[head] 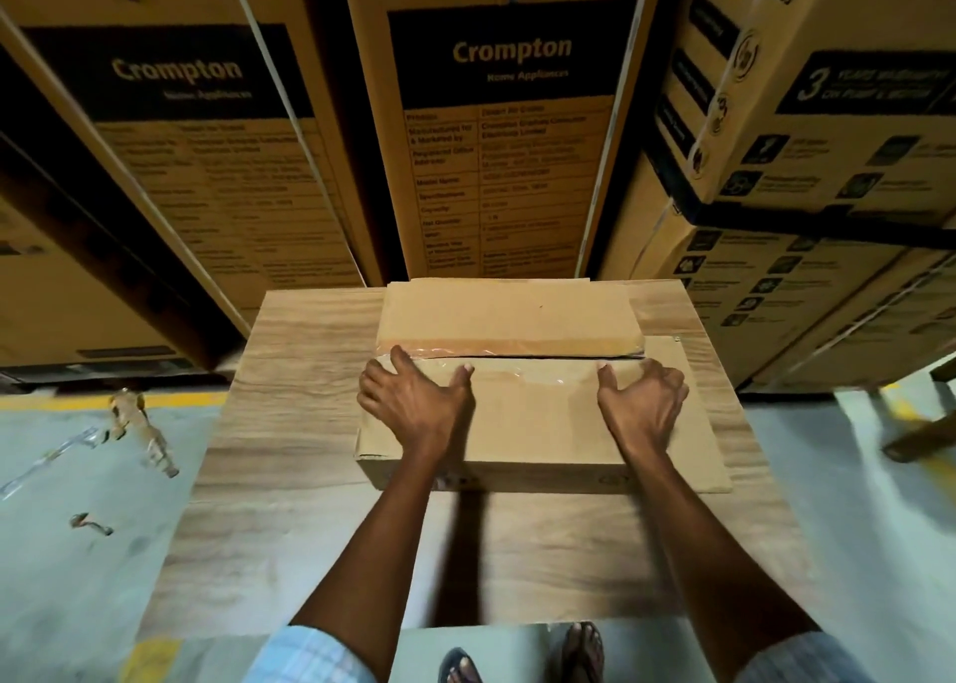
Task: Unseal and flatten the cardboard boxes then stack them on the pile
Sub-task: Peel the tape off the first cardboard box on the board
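**Pressing both hands on the near flap of one taped box**

One cardboard box (538, 423) sits on the wooden worktop (310, 423), toward its far edge and a little right of centre. Two top flaps show: far flap (509, 315) and near flap (533, 397). A dark gap runs between them along the seam. Clear tape (517, 345) lies wrinkled along the edge of the far flap, with more of it shining on the near flap.

One flat cardboard sheet (696, 413) lies under the box, sticking out on its right side.

Two hands, both on the near flap:
- Left hand (414, 403): fingers spread, tips at the seam near the box's left end, thumb out toward the middle. It clasps nothing.
- Right hand (644, 403): fingers (670, 379) slightly bent, tips down on the flap near its right end, thumb out toward the middle. It clasps nothing that I can see.

Two bare forearms, with two pale checked sleeves at the bottom edge. Two sandalled feet (522, 654) stand on the floor (77, 579) below the worktop's near edge.

Behind the worktop stand large printed cartons (509, 113); two read "Crompton", and more are stacked at right.

Three tape scraps (139, 434) lie on the floor at left, one of them clear.
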